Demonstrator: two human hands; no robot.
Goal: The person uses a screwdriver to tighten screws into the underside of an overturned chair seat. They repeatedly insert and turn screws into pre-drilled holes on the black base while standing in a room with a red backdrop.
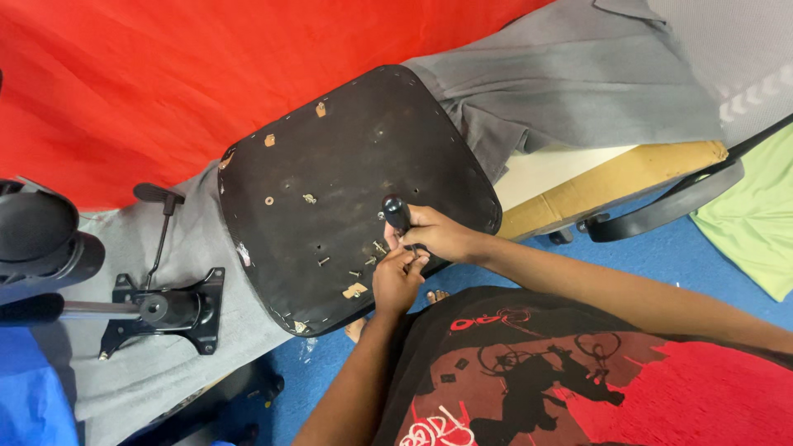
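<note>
— What's the right hand [442,234] doing?
— It's wrapped tight round a black screwdriver handle [396,212], standing upright on the dark chair seat base [330,149].
— And the left hand [398,279]?
— Its fingertips are pinched together at the tool's tip, near the base's near edge; I can't tell what they hold. Loose screws [363,263] lie just left. Farther left, the black chair mechanism [165,310] rests on grey cloth [206,330].

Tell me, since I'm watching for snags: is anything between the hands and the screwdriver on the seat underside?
Nothing visible. The right hand already grips the screwdriver, and the left hand touches its tip area on the seat underside.
</note>
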